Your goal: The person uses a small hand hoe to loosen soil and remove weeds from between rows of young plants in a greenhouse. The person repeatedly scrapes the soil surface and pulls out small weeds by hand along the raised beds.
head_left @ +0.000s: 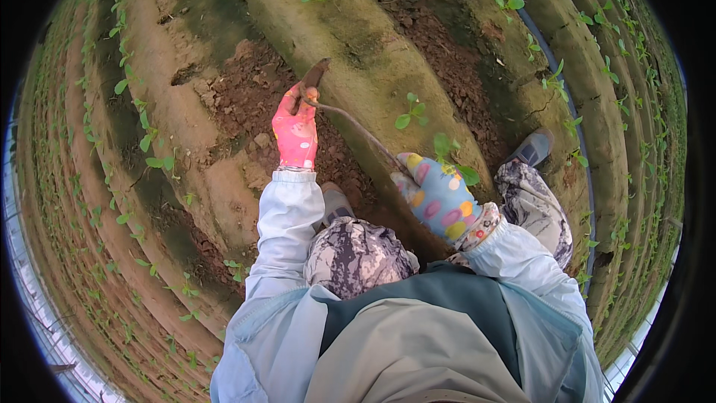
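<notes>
A small hand hoe with a thin, bent metal shaft (359,128) stretches between my two hands. My left hand (296,133), in a pink patterned glove, is closed around the head end, where the dark, soil-stained blade (316,73) sticks out past the fingers. My right hand (440,198), in a blue glove with coloured dots, grips the other end and hides the handle. Right beside that glove are the green leaves of a seedling (445,146). Another seedling (411,111) grows on the ridge just beyond the shaft.
Raised soil ridges with rows of seedlings (145,130) run along both sides. Loose, crumbly brown soil (250,89) lies in the furrow near my left hand. A dark hose (556,67) runs along the right. My shoes (533,147) stand on the soil below my bent knees.
</notes>
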The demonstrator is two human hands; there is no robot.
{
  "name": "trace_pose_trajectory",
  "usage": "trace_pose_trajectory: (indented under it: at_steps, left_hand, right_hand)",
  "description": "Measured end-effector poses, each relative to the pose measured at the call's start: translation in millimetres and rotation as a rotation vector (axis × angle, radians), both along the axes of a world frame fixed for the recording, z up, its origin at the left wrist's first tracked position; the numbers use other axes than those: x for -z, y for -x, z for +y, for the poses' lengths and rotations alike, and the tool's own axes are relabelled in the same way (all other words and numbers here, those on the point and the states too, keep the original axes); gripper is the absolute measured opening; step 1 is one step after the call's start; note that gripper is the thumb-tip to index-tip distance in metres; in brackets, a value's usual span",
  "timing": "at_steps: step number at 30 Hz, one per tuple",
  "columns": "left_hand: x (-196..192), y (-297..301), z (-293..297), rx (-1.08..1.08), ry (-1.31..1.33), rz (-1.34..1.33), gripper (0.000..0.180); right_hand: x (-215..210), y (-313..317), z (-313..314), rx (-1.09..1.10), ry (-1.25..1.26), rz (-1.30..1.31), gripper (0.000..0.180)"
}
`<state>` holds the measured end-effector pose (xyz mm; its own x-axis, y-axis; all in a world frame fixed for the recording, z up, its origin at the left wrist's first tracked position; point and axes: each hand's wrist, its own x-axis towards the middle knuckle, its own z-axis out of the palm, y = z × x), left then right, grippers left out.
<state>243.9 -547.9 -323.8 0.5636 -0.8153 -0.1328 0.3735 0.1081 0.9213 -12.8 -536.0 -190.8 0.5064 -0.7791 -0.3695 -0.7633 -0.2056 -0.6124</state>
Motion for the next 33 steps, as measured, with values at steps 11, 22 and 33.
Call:
trace_pose_trajectory:
  at_steps: [11,22,33]
  left_hand:
    - [-45,-22,27,0.358,-0.378,-0.579,0.053]
    - [-84,-29,4,0.428,-0.326,-0.893,0.051]
    - [-77,-31,11,0.49,-0.293,-0.901,0.029]
  right_hand:
    - [-14,1,-8,-0.001,-0.182,-0.012,0.034]
    - [-32,2,-12,-0.121,-0.135,0.129,0.035]
    - [-34,21,-25,-0.299,-0.143,0.139,0.037]
